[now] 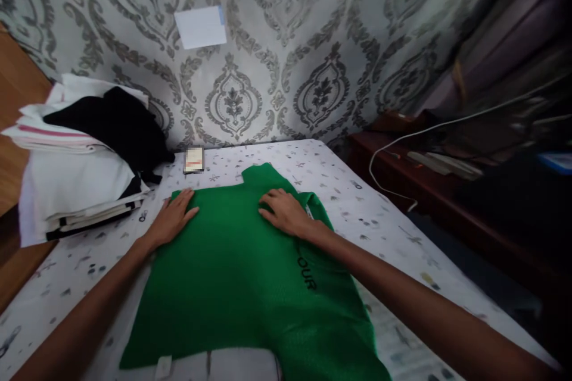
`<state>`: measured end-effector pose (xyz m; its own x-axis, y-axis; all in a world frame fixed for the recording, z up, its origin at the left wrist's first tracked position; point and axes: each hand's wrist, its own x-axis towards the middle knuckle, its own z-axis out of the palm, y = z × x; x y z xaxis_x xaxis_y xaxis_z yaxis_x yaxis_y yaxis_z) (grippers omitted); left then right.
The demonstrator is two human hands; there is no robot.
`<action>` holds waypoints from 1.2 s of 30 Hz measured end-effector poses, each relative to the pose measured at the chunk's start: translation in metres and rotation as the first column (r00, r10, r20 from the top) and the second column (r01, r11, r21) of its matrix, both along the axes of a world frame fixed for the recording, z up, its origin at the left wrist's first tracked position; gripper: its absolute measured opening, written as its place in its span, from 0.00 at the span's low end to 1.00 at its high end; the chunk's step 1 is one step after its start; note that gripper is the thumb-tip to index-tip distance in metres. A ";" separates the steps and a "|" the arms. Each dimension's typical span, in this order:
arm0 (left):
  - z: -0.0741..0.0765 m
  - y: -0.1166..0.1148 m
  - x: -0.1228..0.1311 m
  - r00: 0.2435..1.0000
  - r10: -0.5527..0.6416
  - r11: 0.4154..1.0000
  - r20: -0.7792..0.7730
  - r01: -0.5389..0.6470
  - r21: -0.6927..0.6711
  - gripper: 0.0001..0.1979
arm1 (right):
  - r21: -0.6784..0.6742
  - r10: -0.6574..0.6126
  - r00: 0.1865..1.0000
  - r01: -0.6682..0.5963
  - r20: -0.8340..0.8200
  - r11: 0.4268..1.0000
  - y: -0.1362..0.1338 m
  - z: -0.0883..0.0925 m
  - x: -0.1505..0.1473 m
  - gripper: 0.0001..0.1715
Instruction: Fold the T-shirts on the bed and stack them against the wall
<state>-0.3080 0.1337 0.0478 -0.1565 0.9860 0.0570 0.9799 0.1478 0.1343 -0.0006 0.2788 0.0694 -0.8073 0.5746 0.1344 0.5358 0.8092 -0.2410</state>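
A green T-shirt lies spread on its side across the patterned bed sheet, its hem toward the left and a sleeve sticking out at the far edge. Dark lettering, partly covered by my right arm, runs down its right part. My left hand rests flat on the shirt's far left corner, fingers stretched out. On the cloth near the sleeve and collar lies my right hand, its fingers spread and slightly bent. Neither hand grips the fabric. A small white tag shows at the near left edge.
A stack of folded white and black clothes stands at the left. Near the wall lies a small box. Past the bed's right edge are a dark red wooden surface with clutter and a white cable. A white paper hangs on the wall.
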 end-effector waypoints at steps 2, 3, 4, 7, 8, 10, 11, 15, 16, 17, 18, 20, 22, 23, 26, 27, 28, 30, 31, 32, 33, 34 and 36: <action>0.002 -0.007 -0.007 0.998 0.052 0.999 -0.042 -0.051 0.013 0.32 | 0.022 -0.077 0.997 0.077 -0.006 0.997 0.021 0.001 -0.011 0.13; 0.004 -0.008 -0.005 0.996 0.063 0.998 -0.066 -0.062 0.027 0.31 | 0.027 -0.147 0.989 0.147 -0.005 0.989 0.032 0.003 -0.019 0.14; 0.005 -0.010 0.000 0.994 0.064 0.997 -0.085 -0.061 0.042 0.31 | 0.022 -0.233 0.972 0.233 0.003 0.972 0.044 0.005 -0.027 0.16; 0.009 -0.011 0.027 0.998 -0.019 0.999 -0.052 0.022 0.044 0.32 | -0.052 -0.489 0.869 0.493 0.075 0.868 0.075 0.010 -0.055 0.25; 0.009 -0.012 0.035 0.997 -0.071 0.997 -0.016 0.071 0.025 0.33 | -0.085 -0.545 0.833 0.552 0.095 0.830 0.083 0.010 -0.063 0.28; 0.007 -0.015 0.047 0.984 -0.171 0.985 0.046 0.172 -0.026 0.34 | -0.134 -0.601 0.792 0.611 0.109 0.780 0.095 0.009 -0.074 0.27; 0.004 -0.016 0.050 0.977 -0.206 0.977 0.062 0.209 -0.045 0.34 | -0.145 -0.607 0.788 0.616 0.106 0.774 0.099 0.007 -0.077 0.23; -0.005 -0.023 0.046 0.973 -0.221 0.973 0.058 0.225 -0.056 0.33 | -0.103 -0.633 0.774 0.632 0.019 0.768 0.107 0.001 -0.074 0.18; -0.006 -0.024 0.043 0.975 -0.213 0.975 0.057 0.217 -0.055 0.33 | -0.090 -0.655 0.756 0.651 -0.018 0.754 0.108 -0.001 -0.072 0.18; -0.007 -0.024 0.042 0.976 -0.209 0.976 0.057 0.212 -0.054 0.33 | -0.083 -0.671 0.740 0.667 -0.046 0.740 0.109 -0.003 -0.070 0.19; -0.008 -0.025 0.041 0.977 -0.207 0.976 0.057 0.210 -0.050 0.33 | -0.083 -0.680 0.730 0.676 -0.060 0.732 0.110 -0.005 -0.068 0.18; -0.007 -0.024 0.041 0.975 -0.213 0.976 0.059 0.216 -0.041 0.33 | -0.094 -0.674 0.737 0.669 -0.051 0.737 0.111 -0.009 -0.066 0.17; -0.006 -0.024 0.043 0.975 -0.215 0.975 0.061 0.218 -0.050 0.33 | -0.108 -0.659 0.751 0.653 -0.043 0.750 0.111 -0.012 -0.066 0.17; -0.005 -0.023 0.044 0.975 -0.213 0.974 0.061 0.217 -0.060 0.34 | -0.117 -0.655 0.754 0.647 -0.044 0.753 0.111 -0.013 -0.066 0.18; -0.004 -0.025 0.036 0.980 -0.193 0.978 0.042 0.196 -0.072 0.34 | -0.155 -0.644 0.764 0.632 -0.039 0.759 0.114 -0.013 -0.065 0.18; -0.004 -0.027 0.031 0.984 -0.174 0.982 0.028 0.176 -0.072 0.35 | -0.167 -0.640 0.768 0.628 -0.031 0.760 0.116 -0.012 -0.064 0.19; -0.003 -0.030 0.024 0.990 -0.144 0.987 0.011 0.144 -0.072 0.35 | -0.178 -0.635 0.772 0.622 -0.023 0.763 0.117 -0.009 -0.063 0.20; 0.001 -0.038 0.010 0.998 -0.051 0.996 -0.029 0.049 -0.070 0.35 | -0.187 -0.622 0.783 0.609 -0.018 0.771 0.116 -0.003 -0.059 0.24; 0.004 -0.044 0.005 0.999 -0.002 0.998 -0.050 -0.001 -0.060 0.35 | -0.178 -0.606 0.795 0.593 -0.025 0.785 0.113 0.000 -0.057 0.26; 0.007 -0.050 0.003 0.997 0.038 0.998 -0.066 -0.041 -0.046 0.35 | -0.158 -0.573 0.818 0.561 -0.040 0.812 0.106 0.003 -0.055 0.27; 0.010 -0.057 0.004 0.995 0.064 0.997 -0.075 -0.066 -0.030 0.35 | -0.130 -0.520 0.852 0.510 -0.058 0.850 0.096 0.006 -0.053 0.28; 0.013 -0.064 0.009 0.995 0.071 0.997 -0.074 -0.073 -0.017 0.35 | -0.100 -0.443 0.894 0.435 -0.071 0.895 0.082 0.008 -0.051 0.28; 0.015 -0.080 0.027 0.998 0.026 1.000 -0.051 -0.027 -0.010 0.36 | -0.055 -0.234 0.969 0.231 -0.073 0.971 0.043 0.008 -0.047 0.26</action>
